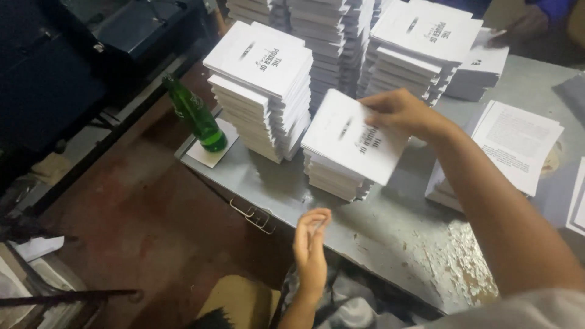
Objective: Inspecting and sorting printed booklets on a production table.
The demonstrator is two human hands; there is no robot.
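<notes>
Right hand pinching top booklet on short stack; left hand spread, empty (off surface); booklet overhangs, could slide; green bottle near edge, tippable.

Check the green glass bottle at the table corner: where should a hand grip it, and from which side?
Probably the body of the green bottle, just below the neck. It stands on a white sheet at the corner of the grey table, appearing to lean toward the floor. The tall white booklet stack crowds its table side, so come from the open floor side, where the left hand is free.
</notes>
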